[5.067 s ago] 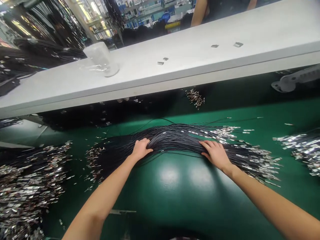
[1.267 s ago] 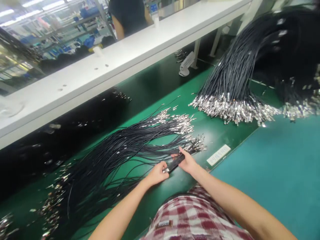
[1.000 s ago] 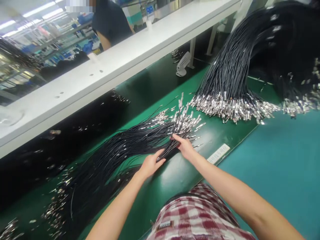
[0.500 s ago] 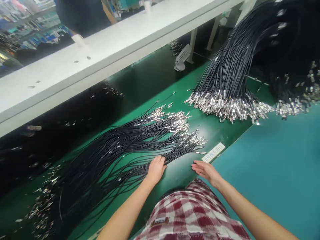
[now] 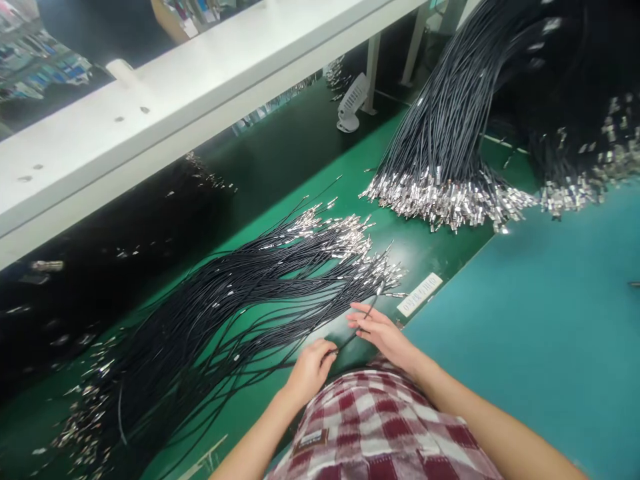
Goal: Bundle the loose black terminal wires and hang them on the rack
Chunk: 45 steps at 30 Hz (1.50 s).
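My left hand (image 5: 313, 367) is closed in a pinch on a thin black cable (image 5: 346, 344) near the front edge of the green table. From there the cable slants up and right toward my right hand (image 5: 380, 333), and its metal-tipped end rises beyond the fingers. The right hand's fingers are stretched and apart, with the cable running across them; I cannot tell how firmly they touch it. Just behind both hands lies a loose bundle of black cables (image 5: 270, 287), their silvery connector ends (image 5: 385, 272) fanned out to the right.
A thick hank of black cables (image 5: 450, 113) hangs over the table at upper right. A white label strip (image 5: 420, 295) is stuck by the table edge. A small grey fan-like device (image 5: 352, 103) stands under the white shelf (image 5: 165, 110). Behind the shelf, a person's dark clothing (image 5: 100, 30) shows.
My left hand has drawn a cable from the bundle toward my body. My right hand has moved left to that cable. The whole view has shifted slightly.
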Motion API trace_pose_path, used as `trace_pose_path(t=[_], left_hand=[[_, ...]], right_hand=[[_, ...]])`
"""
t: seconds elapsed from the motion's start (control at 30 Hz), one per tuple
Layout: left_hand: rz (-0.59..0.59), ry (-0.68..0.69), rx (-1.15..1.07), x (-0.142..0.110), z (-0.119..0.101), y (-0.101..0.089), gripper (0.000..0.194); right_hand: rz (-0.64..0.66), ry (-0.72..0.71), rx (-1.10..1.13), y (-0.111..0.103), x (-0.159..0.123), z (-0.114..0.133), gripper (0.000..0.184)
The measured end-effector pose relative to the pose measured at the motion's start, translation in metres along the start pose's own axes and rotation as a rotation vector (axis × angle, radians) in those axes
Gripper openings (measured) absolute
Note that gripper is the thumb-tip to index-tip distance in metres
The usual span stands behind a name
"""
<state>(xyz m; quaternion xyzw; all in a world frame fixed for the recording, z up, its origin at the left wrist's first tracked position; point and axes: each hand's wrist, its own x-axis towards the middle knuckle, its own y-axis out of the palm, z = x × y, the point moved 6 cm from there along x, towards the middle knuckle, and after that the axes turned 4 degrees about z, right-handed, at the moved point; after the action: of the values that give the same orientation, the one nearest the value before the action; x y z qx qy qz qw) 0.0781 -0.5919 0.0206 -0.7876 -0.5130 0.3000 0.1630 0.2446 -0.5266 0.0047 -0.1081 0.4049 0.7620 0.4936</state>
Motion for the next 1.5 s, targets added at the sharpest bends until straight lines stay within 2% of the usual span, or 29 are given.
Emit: trace_pose_path(t=[0.1, 0.2, 0.33, 0.4, 0.53, 0.63, 0.7, 0.77, 0.87, 0.93, 1.03, 1.1, 1.17, 1.2, 1.27, 1.33, 1.4, 1.43, 1.5], left_hand=[[0.041, -0.034, -0.057, 0.0, 0.005, 0.024, 0.022], [0.036, -0.09, -0.193, 0.006, 0.01, 0.035, 0.019], [0.098, -0.166, -0.382, 0.019, 0.013, 0.041, 0.023], [0.107, -0.173, -0.394, 0.028, 0.014, 0.034, 0.027], [-0.126, -0.166, -0.218, 0.04, 0.025, -0.009, 0.025], [-0.182, -0.152, -0.123, 0.04, 0.033, -0.028, 0.018], [-0.146, -0.159, -0.103, 0.038, 0.037, -0.027, 0.017], [-0.063, -0.189, -0.068, 0.033, 0.04, -0.019, 0.019], [0.085, -0.178, 0.114, 0.026, 0.039, -0.002, 0.014], [0.128, -0.155, 0.235, 0.022, 0.039, 0.004, 0.011], [0.104, -0.157, 0.21, 0.018, 0.045, 0.0, 0.017], [0.004, -0.159, 0.114, 0.016, 0.047, -0.012, 0.018], [-0.131, -0.122, 0.047, 0.016, 0.036, -0.026, 0.018], [-0.177, -0.083, 0.026, 0.019, 0.025, -0.03, 0.019], [-0.195, 0.02, -0.01, 0.031, -0.009, -0.028, 0.02], [-0.128, 0.127, -0.051, 0.051, -0.047, -0.01, 0.021], [-0.064, 0.193, -0.089, 0.072, -0.077, 0.014, 0.021], [-0.05, 0.198, -0.116, 0.082, -0.085, 0.026, 0.019], [-0.049, 0.152, -0.228, 0.097, -0.085, 0.044, 0.009]], right_hand=[[-0.043, -0.048, -0.169, -0.015, -0.003, 0.008, 0.042], [-0.114, -0.095, -0.321, -0.034, -0.008, 0.011, 0.041], [-0.138, -0.074, -0.267, -0.048, -0.013, 0.004, 0.045], [-0.176, -0.033, -0.161, -0.055, -0.014, -0.003, 0.043], [-0.337, 0.039, 0.003, -0.071, -0.015, -0.018, 0.032], [-0.382, 0.066, 0.066, -0.078, -0.013, -0.025, 0.025], [-0.372, 0.065, 0.07, -0.08, -0.011, -0.027, 0.023], [-0.357, 0.062, 0.053, -0.082, -0.01, -0.028, 0.023], [-0.358, 0.066, 0.027, -0.084, -0.01, -0.031, 0.024], [-0.358, 0.069, 0.008, -0.086, -0.01, -0.032, 0.025], [-0.358, 0.075, -0.018, -0.087, -0.01, -0.034, 0.026], [-0.348, 0.073, -0.038, -0.086, -0.011, -0.033, 0.027], [-0.312, 0.052, -0.068, -0.082, -0.012, -0.03, 0.03], [-0.287, 0.036, -0.084, -0.079, -0.012, -0.028, 0.034], [-0.232, -0.001, -0.104, -0.072, -0.013, -0.023, 0.042], [-0.182, -0.035, -0.095, -0.064, -0.014, -0.019, 0.046], [-0.148, -0.075, -0.06, -0.057, -0.016, -0.015, 0.04], [-0.137, -0.093, -0.038, -0.054, -0.017, -0.014, 0.035], [-0.132, -0.117, 0.008, -0.05, -0.019, -0.014, 0.03]])
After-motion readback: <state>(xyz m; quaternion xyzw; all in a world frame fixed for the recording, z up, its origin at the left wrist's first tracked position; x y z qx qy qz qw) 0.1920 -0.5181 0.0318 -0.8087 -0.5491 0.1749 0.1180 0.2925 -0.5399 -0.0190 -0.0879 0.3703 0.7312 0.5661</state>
